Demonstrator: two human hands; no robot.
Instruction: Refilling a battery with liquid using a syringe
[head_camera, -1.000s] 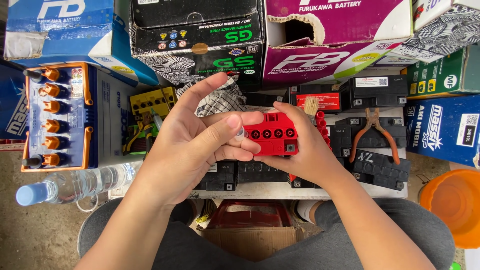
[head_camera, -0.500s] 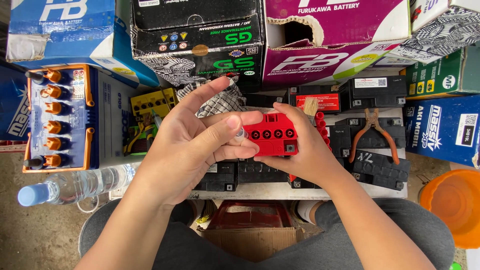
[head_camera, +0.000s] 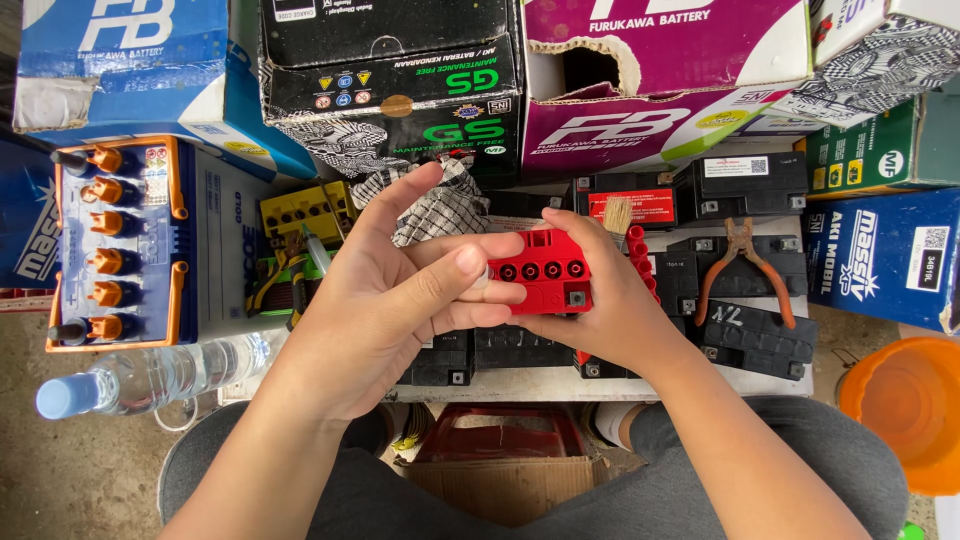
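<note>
At frame centre, the left hand (head_camera: 385, 300) is pinching the left end of a small red plastic block with a row of round holes (head_camera: 541, 272), while the right hand (head_camera: 612, 305) is cupping it from the right, fingers closed around it above the desk (head_camera: 560, 382).

A battery repair workshop or small battery shop, by all signs. Stacked around the bench: battery cartons (head_camera: 395, 85) in blue, black, purple and green. On the left, a large car battery (head_camera: 120, 245) with orange caps. Across the low white bench (head_camera: 560, 382): several small black motorcycle batteries (head_camera: 745, 180), orange-handled pliers (head_camera: 742, 265), a paintbrush (head_camera: 620, 213), a checked rag (head_camera: 435, 205) and a yellow cap strip (head_camera: 300, 207). Beside it, a water bottle (head_camera: 150, 375) lying down and an orange bucket (head_camera: 905, 410) on bare concrete floor (head_camera: 70, 470). Cramped, floor-level working spot, seated among stock.
</note>
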